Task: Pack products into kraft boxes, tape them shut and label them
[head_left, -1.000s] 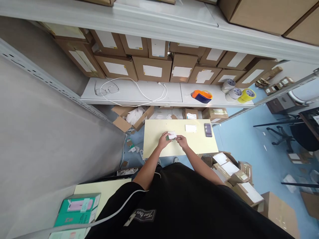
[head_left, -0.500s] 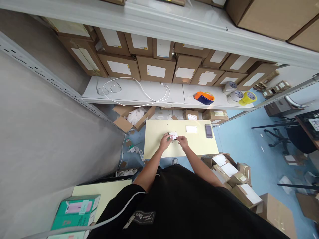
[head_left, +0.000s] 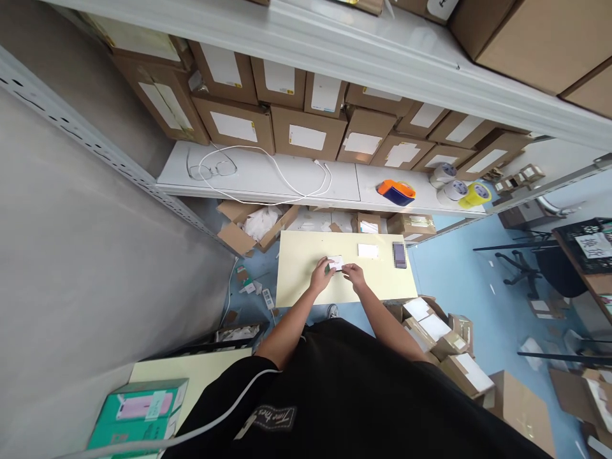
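Over the pale yellow table, my left hand grips a small white box-like item by its left side, fingers closed. Faint print shows on its upper face; its exact kind is too small to tell. My right hand pinches the same item at its right edge, the fingertips close together. Beyond my hands, a flat white card or paper lies on the tabletop. To the right of that rests a dark, blurred rectangular object.
A shelf ahead carries glasses, a white cable, an orange-and-blue tape dispenser and tape rolls. Labelled cartons line its back. An open carton sits left of the yellow table; more boxes pile at right.
The head view has shifted slightly. Both hands stay on the small white item, which appears a little farther right and lower, its printed face now more visible.
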`<state>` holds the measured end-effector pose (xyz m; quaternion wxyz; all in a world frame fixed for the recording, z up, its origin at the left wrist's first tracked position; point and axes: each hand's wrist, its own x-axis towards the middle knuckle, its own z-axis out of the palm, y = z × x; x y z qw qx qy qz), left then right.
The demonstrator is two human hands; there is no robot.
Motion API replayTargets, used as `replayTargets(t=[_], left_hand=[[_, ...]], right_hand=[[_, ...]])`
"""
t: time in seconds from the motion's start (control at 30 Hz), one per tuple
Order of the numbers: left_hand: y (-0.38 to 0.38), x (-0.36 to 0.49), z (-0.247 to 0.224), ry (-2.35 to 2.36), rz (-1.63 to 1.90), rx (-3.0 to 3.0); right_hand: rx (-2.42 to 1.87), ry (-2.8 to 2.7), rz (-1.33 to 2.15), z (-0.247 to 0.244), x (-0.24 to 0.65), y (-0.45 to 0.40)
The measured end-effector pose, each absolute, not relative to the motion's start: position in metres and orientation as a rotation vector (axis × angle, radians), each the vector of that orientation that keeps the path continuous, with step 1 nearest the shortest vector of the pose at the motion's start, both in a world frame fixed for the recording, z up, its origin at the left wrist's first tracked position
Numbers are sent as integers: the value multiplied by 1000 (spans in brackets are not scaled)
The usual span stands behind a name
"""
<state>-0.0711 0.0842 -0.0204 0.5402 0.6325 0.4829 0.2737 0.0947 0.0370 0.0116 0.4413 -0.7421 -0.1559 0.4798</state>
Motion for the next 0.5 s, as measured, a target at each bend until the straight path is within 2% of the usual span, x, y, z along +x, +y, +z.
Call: replayTargets(t=[0.5], left_hand=[[86,-64,-13,1191,630,1546]], right_hand=[[-1884,-339,1156,8,93,38]])
